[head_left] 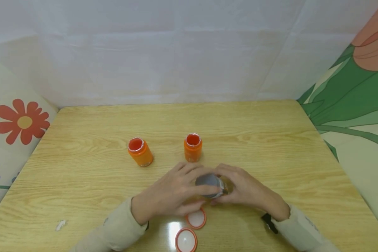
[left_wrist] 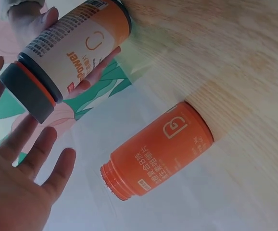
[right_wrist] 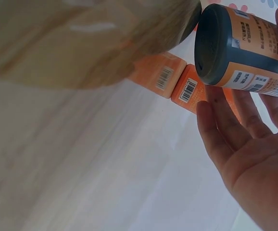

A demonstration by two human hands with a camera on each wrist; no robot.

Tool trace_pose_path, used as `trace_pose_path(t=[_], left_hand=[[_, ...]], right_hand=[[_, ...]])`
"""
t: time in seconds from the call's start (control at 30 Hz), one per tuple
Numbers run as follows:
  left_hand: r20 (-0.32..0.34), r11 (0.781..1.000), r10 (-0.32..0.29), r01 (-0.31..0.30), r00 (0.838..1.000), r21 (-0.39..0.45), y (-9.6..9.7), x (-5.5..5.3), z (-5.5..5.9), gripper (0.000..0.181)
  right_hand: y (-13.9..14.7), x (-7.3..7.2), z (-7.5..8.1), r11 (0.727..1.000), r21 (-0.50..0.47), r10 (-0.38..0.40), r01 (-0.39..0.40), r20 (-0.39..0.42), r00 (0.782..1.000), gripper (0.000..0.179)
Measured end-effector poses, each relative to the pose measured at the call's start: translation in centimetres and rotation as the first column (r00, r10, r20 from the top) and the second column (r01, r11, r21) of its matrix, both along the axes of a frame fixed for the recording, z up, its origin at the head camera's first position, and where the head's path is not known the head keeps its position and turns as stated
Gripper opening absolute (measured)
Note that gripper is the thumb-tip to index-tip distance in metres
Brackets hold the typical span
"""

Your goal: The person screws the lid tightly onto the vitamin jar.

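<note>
Wood-grained tabletop [head_left: 258,129] runs back to a creased white sheet [head_left: 151,59], and both hands are at work above its near half. Right hand [head_left: 247,185] grips a dark-capped bottle [left_wrist: 83,43] round its body, thumb on one side and fingers on the other; the bottle carries an orange and white printed label and is held raised, its dark base visible in the right wrist view. Left hand [head_left: 176,190] is at the top end of the same bottle, fingers extended and spread about the dark grey cap [left_wrist: 28,91], which is seated on the neck above an orange ring; whether every fingertip touches it cannot be told. Just on the near side of the hands, two orange-rimmed lids [head_left: 196,218] lie close together with their white insides facing up. Just beyond the hands, one orange bottle [head_left: 193,149] stands upright, its mouth exposed; a second orange bottle [head_left: 141,154] stands likewise to its left, well apart from it. Pale sleeves [head_left: 121,225] cover the forearms, and a dark strap [head_left: 269,223] shows at the right wrist. Toward the left side, the surface bears a small whitish mark [head_left: 61,225]. Printed panels flank the table: red flower [head_left: 24,122] at left, green leaves [head_left: 349,91] at right.
</note>
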State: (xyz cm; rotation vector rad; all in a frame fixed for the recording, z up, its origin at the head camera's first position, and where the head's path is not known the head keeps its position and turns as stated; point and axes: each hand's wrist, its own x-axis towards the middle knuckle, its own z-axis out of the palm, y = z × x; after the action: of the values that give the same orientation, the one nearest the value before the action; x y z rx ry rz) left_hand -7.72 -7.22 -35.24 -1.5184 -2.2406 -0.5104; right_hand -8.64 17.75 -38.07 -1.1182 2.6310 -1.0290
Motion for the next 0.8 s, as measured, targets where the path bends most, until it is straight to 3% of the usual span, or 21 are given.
trace_pose_path(t=[0.2, 0.4, 0.8], left_hand=[[-0.021, 0.992, 0.097, -0.095, 0.995, 0.077, 0.30, -0.12, -0.11, 0.056], [-0.054, 0.984, 0.166, -0.162, 0.985, 0.076, 0.52, -0.09, -0.24, 0.065], [-0.013, 0.999, 0.053, -0.052, 0.999, 0.011, 0.40, 0.06, -0.11, 0.041]], right_hand=[[-0.02, 0.01, 0.12, 1.000, 0.011, 0.007, -0.007, 0.013, 1.000, 0.054], [-0.09, 0.00, 0.21, 1.000, 0.030, -0.001, 0.000, 0.024, 1.000, 0.053], [-0.06, -0.01, 0.14, 1.000, -0.001, 0.014, -0.014, 0.006, 1.000, 0.055]])
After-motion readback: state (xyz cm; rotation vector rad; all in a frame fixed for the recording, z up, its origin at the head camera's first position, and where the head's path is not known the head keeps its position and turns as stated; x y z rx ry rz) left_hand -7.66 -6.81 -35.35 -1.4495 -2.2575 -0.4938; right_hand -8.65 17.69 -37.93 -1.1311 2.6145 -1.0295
